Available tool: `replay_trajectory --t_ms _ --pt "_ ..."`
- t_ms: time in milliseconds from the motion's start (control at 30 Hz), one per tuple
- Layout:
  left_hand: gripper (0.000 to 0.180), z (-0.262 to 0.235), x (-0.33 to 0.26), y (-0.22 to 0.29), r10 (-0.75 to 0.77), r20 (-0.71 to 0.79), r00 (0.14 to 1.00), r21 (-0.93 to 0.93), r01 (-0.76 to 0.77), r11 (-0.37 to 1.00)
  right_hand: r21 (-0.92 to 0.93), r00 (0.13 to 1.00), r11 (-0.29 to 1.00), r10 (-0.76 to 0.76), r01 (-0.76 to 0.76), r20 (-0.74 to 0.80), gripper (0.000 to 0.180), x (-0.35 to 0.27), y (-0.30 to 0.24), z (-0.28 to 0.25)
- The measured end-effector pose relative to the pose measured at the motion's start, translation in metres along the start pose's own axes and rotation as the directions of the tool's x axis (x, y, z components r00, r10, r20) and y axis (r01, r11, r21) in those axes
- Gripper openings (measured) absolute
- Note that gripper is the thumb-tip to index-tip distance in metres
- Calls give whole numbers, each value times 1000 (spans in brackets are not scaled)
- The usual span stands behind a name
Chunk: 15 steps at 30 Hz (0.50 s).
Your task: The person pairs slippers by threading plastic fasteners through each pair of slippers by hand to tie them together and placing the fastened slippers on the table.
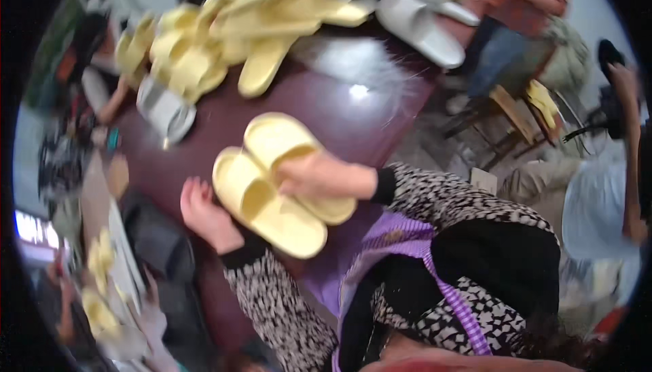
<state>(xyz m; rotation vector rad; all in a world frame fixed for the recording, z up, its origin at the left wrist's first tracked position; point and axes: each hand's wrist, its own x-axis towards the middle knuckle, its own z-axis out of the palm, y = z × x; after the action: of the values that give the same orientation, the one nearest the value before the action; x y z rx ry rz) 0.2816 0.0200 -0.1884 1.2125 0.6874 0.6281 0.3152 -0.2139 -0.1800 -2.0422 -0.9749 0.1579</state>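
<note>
A pair of pale yellow slide slippers lies side by side in front of me, over the dark red table (231,110). My right hand (326,176) reaches across the right slipper (278,134), closed on it around its strap; its fingertips come close to the left slipper (272,216). Which parts lie under my fingers is hidden. Next to the outer side of the left slipper is my left hand (204,214), fingers loosely apart and slightly bent, holding nothing.
A heap of yellow slippers (265,19) covers the table's far side. Grey slippers lie at its left (165,110) and right (421,29). Clear plastic wrap (353,60) lies before the heap. Other people sit around, and a wooden stool (513,117) stands to the right.
</note>
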Motion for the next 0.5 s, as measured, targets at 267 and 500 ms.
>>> replay_trajectory --t_ms 267,500 --pt "17 -9 2 1 -1 7 1000 -99 1 995 -230 995 969 96 -86 32 37 30 -30 1" --pt "17 -8 20 0 35 -53 998 -55 -38 998 -316 994 942 101 -112 -51 23 23 -29 -24"
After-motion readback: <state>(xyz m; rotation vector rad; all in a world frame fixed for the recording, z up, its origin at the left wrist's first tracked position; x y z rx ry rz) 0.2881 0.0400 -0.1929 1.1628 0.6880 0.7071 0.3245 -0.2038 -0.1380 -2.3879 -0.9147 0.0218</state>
